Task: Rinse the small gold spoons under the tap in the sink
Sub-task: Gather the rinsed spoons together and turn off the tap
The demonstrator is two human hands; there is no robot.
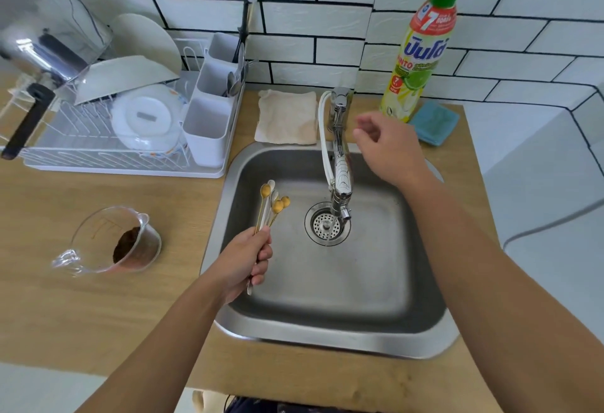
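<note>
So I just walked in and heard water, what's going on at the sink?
A person's left hand holds a bunch of small gold spoons over the sink, left of the tap. A thin stream runs from the spout into the drain. The right hand hovers open by the tap, holding nothing.

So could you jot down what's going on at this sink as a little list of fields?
place: steel sink set in a wooden counter
left hand: gripping a bunch of small gold spoons, bowls up, over the basin
right hand: empty, loosely open beside the tap
water: a thin stream seems to fall onto the drain strainer
spoons under stream: not yet, held to its left
nearby: dish soap bottle, folded cloth, dish rack, glass jug holding brown grounds
</note>
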